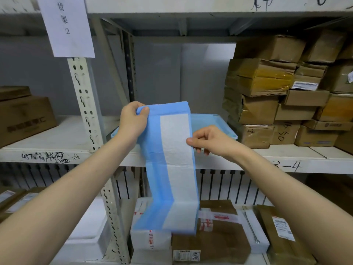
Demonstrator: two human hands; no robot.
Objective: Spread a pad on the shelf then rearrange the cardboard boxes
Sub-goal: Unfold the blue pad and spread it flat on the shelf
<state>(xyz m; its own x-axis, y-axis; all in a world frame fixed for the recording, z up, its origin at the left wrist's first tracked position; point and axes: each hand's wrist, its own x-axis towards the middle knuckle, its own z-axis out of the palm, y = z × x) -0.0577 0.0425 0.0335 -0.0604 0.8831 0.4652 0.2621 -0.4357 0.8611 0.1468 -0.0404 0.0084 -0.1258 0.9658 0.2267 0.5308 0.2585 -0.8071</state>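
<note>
You get soft, even, cool light, bright on the pad [175, 146] and the front edge of the shelf [15, 155], dimmer toward the back wall [162, 73]. Deep shadow sits under the upper board [191, 23]. Tape [275, 77] on the stacked boxes [257, 109] shows a dull yellow sheen. The wide lens bows the post [84, 104] and shelf edges near the corners; the far-left carton [24, 115] looks soft.

I count one left hand [133, 119], one right hand [210, 140], one hanging pad [175, 169], one paper sign [65, 25] upper left, and over ten cardboard boxes [259, 77] stacked at right.
</note>
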